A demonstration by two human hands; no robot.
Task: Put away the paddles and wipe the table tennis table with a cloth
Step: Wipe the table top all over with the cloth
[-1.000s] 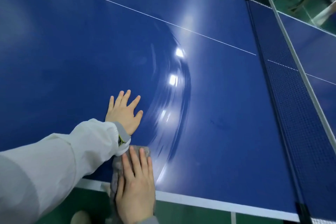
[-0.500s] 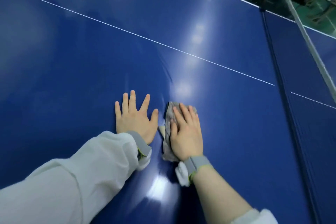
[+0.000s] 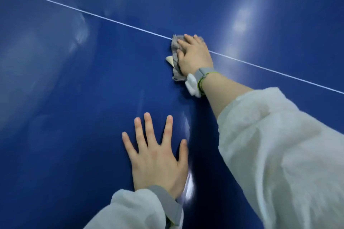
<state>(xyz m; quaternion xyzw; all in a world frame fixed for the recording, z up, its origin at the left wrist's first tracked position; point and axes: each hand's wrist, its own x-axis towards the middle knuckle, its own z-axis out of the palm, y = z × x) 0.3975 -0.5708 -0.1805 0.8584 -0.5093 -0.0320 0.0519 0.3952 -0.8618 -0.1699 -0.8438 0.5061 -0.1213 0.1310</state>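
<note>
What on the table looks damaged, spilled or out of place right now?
Nothing stands out. The right hand presses the grey cloth flat on the blue table at the white centre line; the left hand rests spread on the surface. Pale streaks near it look like wipe marks and glare.

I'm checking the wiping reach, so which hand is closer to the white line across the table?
Right. The right hand presses the cloth directly on the white line. The left hand lies flat on the table, well short of it, nearer the person.
</note>
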